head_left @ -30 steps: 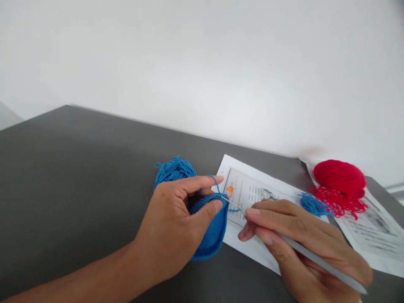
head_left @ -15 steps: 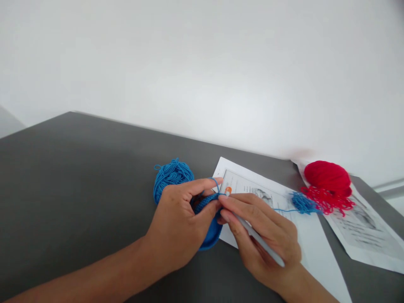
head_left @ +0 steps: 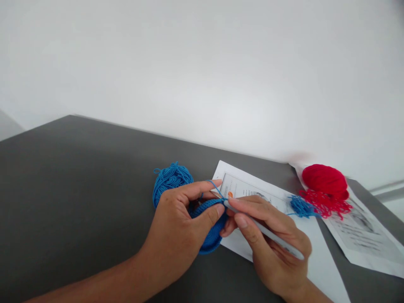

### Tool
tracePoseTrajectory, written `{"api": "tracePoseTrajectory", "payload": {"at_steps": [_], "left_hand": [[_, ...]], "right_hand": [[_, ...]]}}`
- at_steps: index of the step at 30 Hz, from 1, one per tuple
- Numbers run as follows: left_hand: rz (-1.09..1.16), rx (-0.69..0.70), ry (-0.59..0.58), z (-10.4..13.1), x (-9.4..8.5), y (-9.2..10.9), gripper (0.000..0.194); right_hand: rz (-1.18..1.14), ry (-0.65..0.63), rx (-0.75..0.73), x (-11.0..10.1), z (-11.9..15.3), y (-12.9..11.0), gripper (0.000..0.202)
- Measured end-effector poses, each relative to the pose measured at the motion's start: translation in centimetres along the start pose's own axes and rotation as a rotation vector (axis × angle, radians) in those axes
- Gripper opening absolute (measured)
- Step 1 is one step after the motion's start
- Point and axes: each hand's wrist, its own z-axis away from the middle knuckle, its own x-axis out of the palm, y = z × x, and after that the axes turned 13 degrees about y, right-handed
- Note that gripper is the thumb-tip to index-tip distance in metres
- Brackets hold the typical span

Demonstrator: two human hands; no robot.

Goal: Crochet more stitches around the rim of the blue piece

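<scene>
My left hand pinches the edge of a blue crochet piece, whose rounded lower part hangs below the thumb. A strand of blue yarn runs over the left index finger down to the stitches. In my right hand is a crochet hook with a grey handle; its front end meets the edge of the piece beside my left thumb. Stitches and fingers partly cover the hook's tip. Just behind my left hand lies a ball of blue yarn.
Under my right hand lies a printed sheet on the dark grey table. To the right, a red yarn ball with loose strands rests on a second sheet, beside a small blue yarn tangle. A white wall stands behind.
My right hand has moved slightly right and down with the hook, which now sits at a different angle against the edge. The left hand keeps its grip on the piece.
</scene>
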Motion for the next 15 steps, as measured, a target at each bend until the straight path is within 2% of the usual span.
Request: {"api": "tracePoseTrajectory", "payload": {"at_steps": [4, 10, 15], "left_hand": [[0.1, -0.089, -0.006, -0.14, -0.07, -0.1, 0.024], [0.329, -0.296, 0.024, -0.33, -0.06, -0.32, 0.052], [0.427, -0.359, 0.035, -0.19, -0.08, -0.33, 0.052]], "right_hand": [[0.048, -0.017, -0.043, 0.22, 0.03, -0.05, 0.041], [0.204, -0.005, -0.156, 0.43, 0.54, -0.23, 0.045], [0.276, -0.065, -0.21, -0.05, 0.67, -0.13, 0.045]]}}
